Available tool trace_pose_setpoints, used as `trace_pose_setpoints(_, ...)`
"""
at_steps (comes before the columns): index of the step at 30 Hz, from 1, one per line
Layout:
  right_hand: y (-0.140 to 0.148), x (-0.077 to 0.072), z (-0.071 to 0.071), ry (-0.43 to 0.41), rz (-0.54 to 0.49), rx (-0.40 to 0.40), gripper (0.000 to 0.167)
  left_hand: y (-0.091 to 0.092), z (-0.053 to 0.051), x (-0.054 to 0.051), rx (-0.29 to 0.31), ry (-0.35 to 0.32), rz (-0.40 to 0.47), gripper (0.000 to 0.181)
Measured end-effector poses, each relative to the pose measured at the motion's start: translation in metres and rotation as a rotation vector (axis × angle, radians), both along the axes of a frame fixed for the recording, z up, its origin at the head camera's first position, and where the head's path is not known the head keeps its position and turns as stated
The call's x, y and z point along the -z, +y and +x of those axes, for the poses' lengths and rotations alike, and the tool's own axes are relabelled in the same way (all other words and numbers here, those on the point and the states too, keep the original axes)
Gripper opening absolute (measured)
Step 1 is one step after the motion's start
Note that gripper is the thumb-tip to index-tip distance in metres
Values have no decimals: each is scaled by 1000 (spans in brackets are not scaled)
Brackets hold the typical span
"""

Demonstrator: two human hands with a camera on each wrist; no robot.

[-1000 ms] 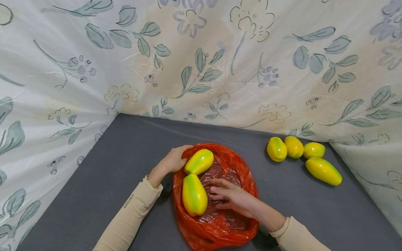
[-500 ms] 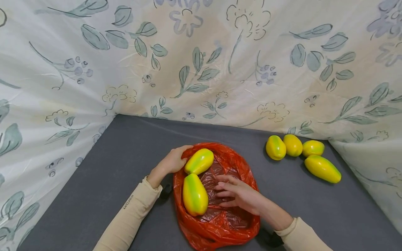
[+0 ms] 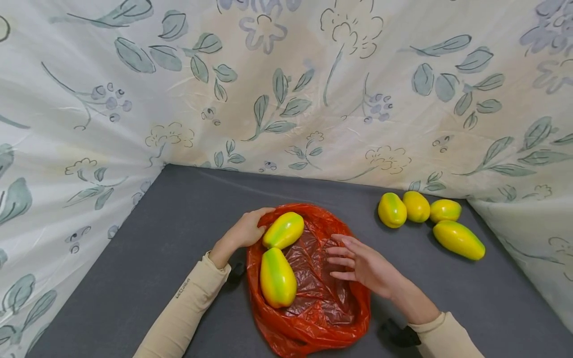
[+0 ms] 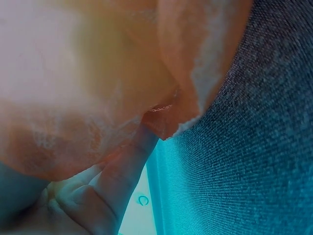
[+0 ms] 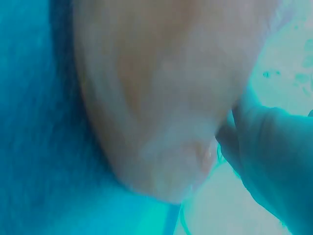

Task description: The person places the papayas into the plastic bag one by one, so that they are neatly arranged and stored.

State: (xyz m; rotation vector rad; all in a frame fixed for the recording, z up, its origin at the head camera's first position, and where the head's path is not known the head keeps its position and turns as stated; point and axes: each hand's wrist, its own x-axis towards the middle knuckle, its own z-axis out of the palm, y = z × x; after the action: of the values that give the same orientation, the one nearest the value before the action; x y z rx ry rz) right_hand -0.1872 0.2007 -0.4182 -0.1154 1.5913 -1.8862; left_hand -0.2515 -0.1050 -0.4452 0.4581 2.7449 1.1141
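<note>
1. my left hand [image 3: 241, 229] grips the left rim of the bag [image 3: 309, 340].
2. my right hand [image 3: 366, 263], empty, fingers spread, is at its right side.
3. four loose fruits [image 3: 442, 232] lie beyond, rightward, nearer my right.

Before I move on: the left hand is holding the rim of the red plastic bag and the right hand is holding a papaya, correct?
Not quite. The right hand holds nothing: in the head view, its fingers reach over the bag's right side. The left hand is holding the rim of the red plastic bag.
</note>
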Motion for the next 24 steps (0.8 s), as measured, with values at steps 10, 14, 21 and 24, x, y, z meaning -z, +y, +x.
trace_pose_setpoints(10,33,2,-9,15,-63,61,61,1,0,-1,0,2,1,51)
trace_pose_setpoints(14,41,1,-9,9,-57,102,53,1,0,0,-2,2,-2,51)
trace_pose_setpoints(21,52,-1,-13,14,-60,198,39,0,0,-1,3,-1,-4,51)
trace_pose_setpoints(24,57,-1,-15,7,-63,246,39,0,0,-2,4,-3,-4,51)
